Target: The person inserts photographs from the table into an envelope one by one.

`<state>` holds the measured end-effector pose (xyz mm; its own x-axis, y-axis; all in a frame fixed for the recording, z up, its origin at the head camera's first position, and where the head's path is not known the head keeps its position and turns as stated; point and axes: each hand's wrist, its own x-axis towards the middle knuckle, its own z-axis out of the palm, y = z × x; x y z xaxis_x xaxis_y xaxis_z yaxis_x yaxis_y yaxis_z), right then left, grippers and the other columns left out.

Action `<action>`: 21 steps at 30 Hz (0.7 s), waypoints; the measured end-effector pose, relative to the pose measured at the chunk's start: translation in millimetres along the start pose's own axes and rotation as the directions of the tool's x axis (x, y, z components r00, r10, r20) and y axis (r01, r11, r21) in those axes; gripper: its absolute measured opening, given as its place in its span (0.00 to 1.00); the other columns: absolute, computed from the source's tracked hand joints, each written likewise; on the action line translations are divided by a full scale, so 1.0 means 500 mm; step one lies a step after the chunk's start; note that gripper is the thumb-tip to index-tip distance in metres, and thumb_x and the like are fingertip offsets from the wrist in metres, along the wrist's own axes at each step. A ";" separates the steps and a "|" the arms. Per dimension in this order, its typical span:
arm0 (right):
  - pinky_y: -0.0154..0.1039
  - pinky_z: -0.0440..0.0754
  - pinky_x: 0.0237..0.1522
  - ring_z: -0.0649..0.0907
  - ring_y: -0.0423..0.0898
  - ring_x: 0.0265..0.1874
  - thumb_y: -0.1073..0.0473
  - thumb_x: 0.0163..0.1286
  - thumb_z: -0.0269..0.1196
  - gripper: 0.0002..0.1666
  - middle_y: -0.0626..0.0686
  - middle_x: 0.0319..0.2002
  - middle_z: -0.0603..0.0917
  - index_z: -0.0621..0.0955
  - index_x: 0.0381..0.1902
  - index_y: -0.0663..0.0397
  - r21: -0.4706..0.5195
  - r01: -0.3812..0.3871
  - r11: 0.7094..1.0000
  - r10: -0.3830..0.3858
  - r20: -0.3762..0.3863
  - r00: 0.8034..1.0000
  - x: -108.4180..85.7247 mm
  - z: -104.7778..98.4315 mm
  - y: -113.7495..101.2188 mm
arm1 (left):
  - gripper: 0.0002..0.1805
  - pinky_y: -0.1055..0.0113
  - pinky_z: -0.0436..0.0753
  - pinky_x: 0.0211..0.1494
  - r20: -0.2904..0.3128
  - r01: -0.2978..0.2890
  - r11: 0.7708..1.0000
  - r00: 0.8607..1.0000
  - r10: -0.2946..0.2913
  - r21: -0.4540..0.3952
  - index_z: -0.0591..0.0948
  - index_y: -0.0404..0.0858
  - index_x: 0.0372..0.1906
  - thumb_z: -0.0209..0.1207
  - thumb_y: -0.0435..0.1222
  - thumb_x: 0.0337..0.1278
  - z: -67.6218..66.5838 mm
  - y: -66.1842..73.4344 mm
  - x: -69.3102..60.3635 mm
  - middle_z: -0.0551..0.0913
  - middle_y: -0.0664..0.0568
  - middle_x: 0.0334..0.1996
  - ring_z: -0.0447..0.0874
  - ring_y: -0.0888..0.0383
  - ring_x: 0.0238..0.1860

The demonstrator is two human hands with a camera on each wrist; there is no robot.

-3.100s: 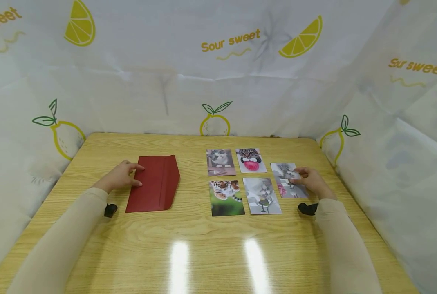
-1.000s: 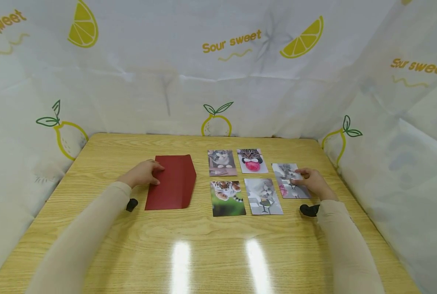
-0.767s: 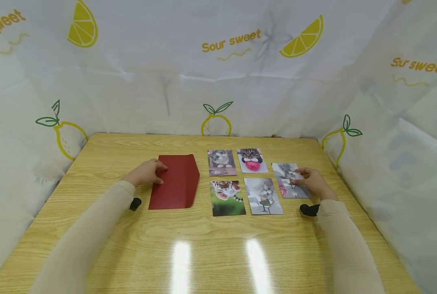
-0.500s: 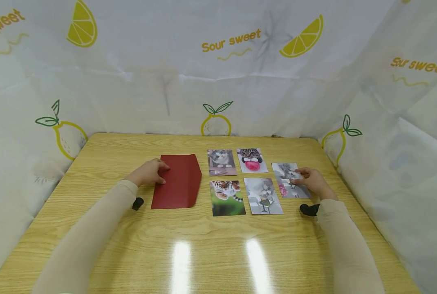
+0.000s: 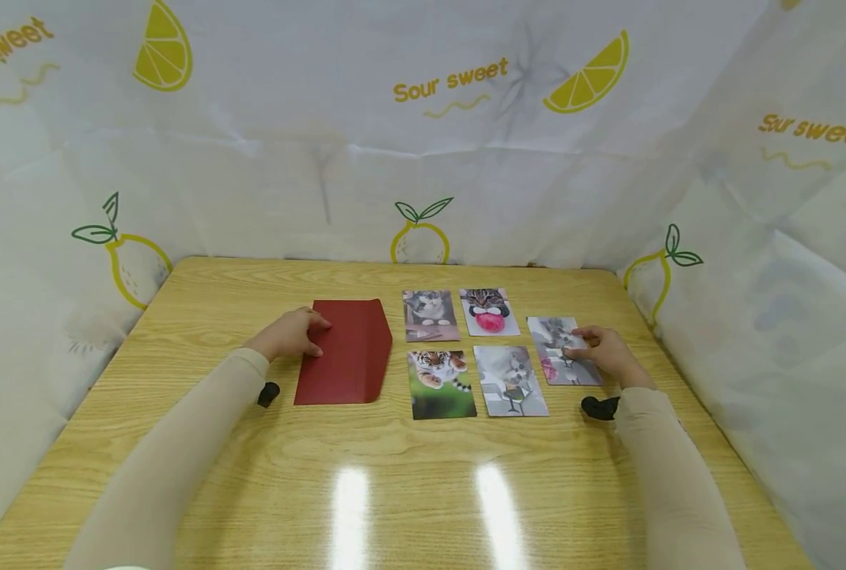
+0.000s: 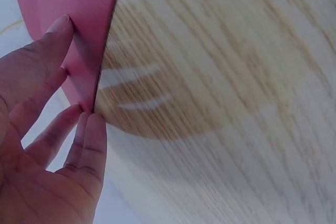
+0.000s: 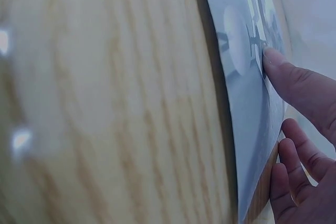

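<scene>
The red envelope [image 5: 337, 356] lies flat at left of centre, its flap side to the right. My left hand [image 5: 290, 334] touches its left part, the thumb [image 6: 59, 27] and some fingertips resting on the red paper [image 6: 86, 3]. At the right, my right hand [image 5: 603, 351] rests its thumb and a finger on a grey picture card [image 5: 552, 348]. In the right wrist view the thumb [image 7: 291, 74] lies on that card [image 7: 244, 93], with other fingers loosely bent beside its edge.
Several picture cards stand apart between the hands: a kitten card [image 5: 430, 315], a cat card with a pink ball [image 5: 489, 313], a tiger cub card [image 5: 440, 396] and another grey card [image 5: 511, 384]. A patterned white sheet [image 5: 287, 198] hangs behind the wooden table [image 5: 394, 475].
The envelope and my left hand have moved right across the table, slowing to almost no motion in the last half second. My right hand and the cards stay in place.
</scene>
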<state>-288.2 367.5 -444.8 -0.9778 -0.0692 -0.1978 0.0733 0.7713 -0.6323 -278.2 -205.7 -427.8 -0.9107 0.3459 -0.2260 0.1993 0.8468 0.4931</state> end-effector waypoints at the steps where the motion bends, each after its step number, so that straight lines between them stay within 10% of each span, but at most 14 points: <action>1: 0.59 0.70 0.59 0.69 0.65 0.58 0.51 0.66 0.66 0.38 0.73 0.65 0.65 0.68 0.66 0.68 -0.002 -0.004 1.000 0.004 -0.001 1.000 -0.001 -0.001 -0.002 | 0.29 0.45 0.64 0.71 0.000 0.000 1.000 1.000 0.000 -0.001 0.74 0.32 0.64 0.66 0.31 0.56 0.000 0.001 0.000 0.68 0.34 0.67 0.56 0.35 0.72; 21: 0.61 0.69 0.60 0.68 0.67 0.61 0.51 0.65 0.66 0.39 0.72 0.67 0.64 0.68 0.66 0.67 -0.006 -0.001 1.000 0.001 -0.010 1.000 0.000 0.005 0.001 | 0.29 0.45 0.63 0.72 -0.001 0.003 1.000 1.000 -0.003 0.014 0.74 0.31 0.64 0.65 0.32 0.57 0.000 0.000 -0.005 0.63 0.33 0.70 0.55 0.35 0.72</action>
<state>-287.8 366.4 -447.0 -0.9796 -0.0620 -0.1914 0.0735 0.7751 -0.6276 -275.8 -206.6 -427.0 -0.9115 0.3431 -0.2266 0.2018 0.8535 0.4804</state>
